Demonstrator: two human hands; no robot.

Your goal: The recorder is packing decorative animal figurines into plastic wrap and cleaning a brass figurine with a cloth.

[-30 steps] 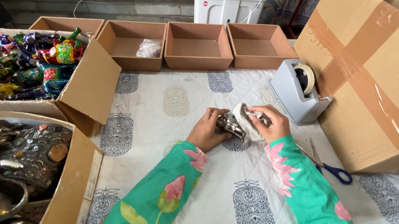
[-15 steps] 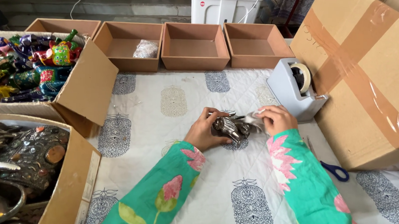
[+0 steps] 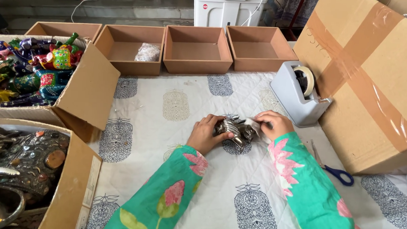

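A small silver metal figurine [image 3: 233,130] lies on the printed white cloth [image 3: 172,173] in the middle of the table. My left hand [image 3: 205,133] grips its left side. My right hand [image 3: 273,124] pinches a piece of clear wrapping [image 3: 255,127] against the figurine's right end. Both arms wear green sleeves with pink flowers.
A grey tape dispenser [image 3: 299,94] stands right of my hands, beside a large taped cardboard box [image 3: 377,82]. Blue-handled scissors [image 3: 337,171] lie at the right. Several shallow brown trays [image 3: 196,49] line the back; one holds a wrapped bundle [image 3: 147,52]. Boxes of colourful figurines [image 3: 25,68] and metal figurines [image 3: 10,169] sit left.
The white wrapping that covered the figurine has come off towards the right, leaving the metal figurine mostly bare. My hands have shifted slightly apart and the view has moved a little.
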